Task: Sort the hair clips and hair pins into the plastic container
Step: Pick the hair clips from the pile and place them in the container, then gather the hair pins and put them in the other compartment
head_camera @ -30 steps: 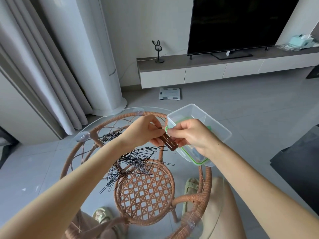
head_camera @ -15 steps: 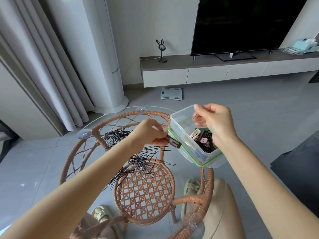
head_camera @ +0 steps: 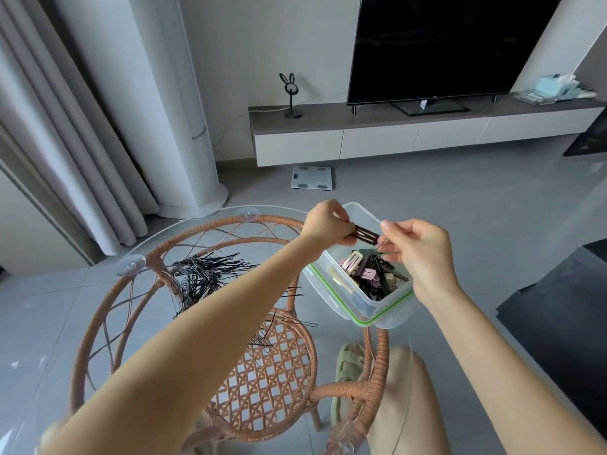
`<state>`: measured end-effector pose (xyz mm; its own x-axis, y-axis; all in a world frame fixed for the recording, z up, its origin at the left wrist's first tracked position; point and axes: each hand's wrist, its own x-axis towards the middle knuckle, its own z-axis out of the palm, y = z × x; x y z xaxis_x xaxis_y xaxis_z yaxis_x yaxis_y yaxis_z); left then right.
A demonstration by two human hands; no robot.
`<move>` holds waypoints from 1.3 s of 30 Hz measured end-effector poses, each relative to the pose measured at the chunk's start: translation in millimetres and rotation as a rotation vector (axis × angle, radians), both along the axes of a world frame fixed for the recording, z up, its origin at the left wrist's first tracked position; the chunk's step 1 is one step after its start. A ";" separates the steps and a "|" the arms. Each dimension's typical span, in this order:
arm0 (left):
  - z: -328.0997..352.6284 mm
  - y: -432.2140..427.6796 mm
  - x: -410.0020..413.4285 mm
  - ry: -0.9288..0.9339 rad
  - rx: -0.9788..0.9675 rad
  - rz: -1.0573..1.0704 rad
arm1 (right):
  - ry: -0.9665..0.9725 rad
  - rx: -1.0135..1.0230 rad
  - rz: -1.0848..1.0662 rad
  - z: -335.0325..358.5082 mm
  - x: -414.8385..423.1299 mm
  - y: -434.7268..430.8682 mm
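Now: both hands are over the clear rectangular plastic container with a green seal rim [head_camera: 358, 212], one item pinched in each.

Left hand [head_camera: 326, 226], above the container's far left edge, pinches one end of a dark brown flat snap hair clip [head_camera: 367, 235] between thumb and curled fingers. The clip points right across the opening, above the contents. Right hand [head_camera: 423, 254], above the container's right side, pinches a thin black wire hair pin [head_camera: 381, 248] between thumb and fingertips, index finger raised straighter. The pin hangs beside the clip's free end; whether they touch cannot be told. Inside the container: a heap of pink, cream and dark hair clips [head_camera: 371, 274]. Left of the container: a loose pile of black hair pins [head_camera: 207, 270] on the round glass-topped rattan table [head_camera: 262, 389]. The container rests at that table's right edge.
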<state>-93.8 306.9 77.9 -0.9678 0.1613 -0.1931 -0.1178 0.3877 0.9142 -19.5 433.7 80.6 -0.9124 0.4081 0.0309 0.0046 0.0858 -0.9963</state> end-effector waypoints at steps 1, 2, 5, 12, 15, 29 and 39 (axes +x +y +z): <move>0.6 1.9 5.7 -0.003 -0.043 -0.086 | -0.002 0.003 -0.013 -1.4 -0.8 2.3; 0.0 2.1 10.3 0.011 -0.107 -0.168 | -0.009 0.010 -0.021 -3.1 -1.5 3.4; 2.6 -8.8 11.9 0.131 -0.243 -0.226 | -0.031 0.050 0.000 -6.6 -4.5 -2.0; 6.3 -90.0 -8.6 0.160 -0.169 0.112 | -0.009 0.196 -0.039 -10.4 -49.4 -25.5; -2.7 -127.2 -3.8 0.177 -0.299 0.197 | -0.044 0.348 -0.004 -29.3 -76.9 -32.1; -104.5 -275.6 18.4 0.036 -0.877 0.283 | 0.108 0.847 0.450 -96.6 -2.3 -129.4; -118.6 -254.8 -24.2 0.134 -0.905 0.036 | -0.145 1.074 0.510 -130.7 -43.2 -176.1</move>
<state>-118.0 52.1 -40.8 -0.9928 -0.0279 -0.1165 -0.0587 0.9611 0.2698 -62.8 257.6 -50.1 -0.9847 -0.1733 0.0174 -0.1653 0.8983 -0.4071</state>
